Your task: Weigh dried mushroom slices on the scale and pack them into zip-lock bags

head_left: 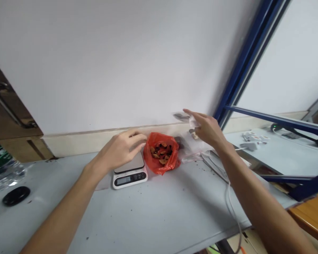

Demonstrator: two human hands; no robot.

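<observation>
Grey tabletop (148, 218); scale (134, 179) partly hidden behind left hand (123, 148), packet (180, 116) blurred

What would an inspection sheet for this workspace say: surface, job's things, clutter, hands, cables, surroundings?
Surface: pale grey-blue tabletop, scattered with dark specks.
Job's things: white digital scale, display reading too small to trust; red plastic bag open beside it, holding brown dried pieces.
Clutter: bottle with a green label and black oval object, both at the far left.
Hands: left hand over the scale, fingers parted, contact with the red bag unclear; right hand pinching a small clear packet, blurred.
Cables: pale cable running over the front edge.
Surroundings: white wall; blue metal frame at right; metal handle at left.
</observation>
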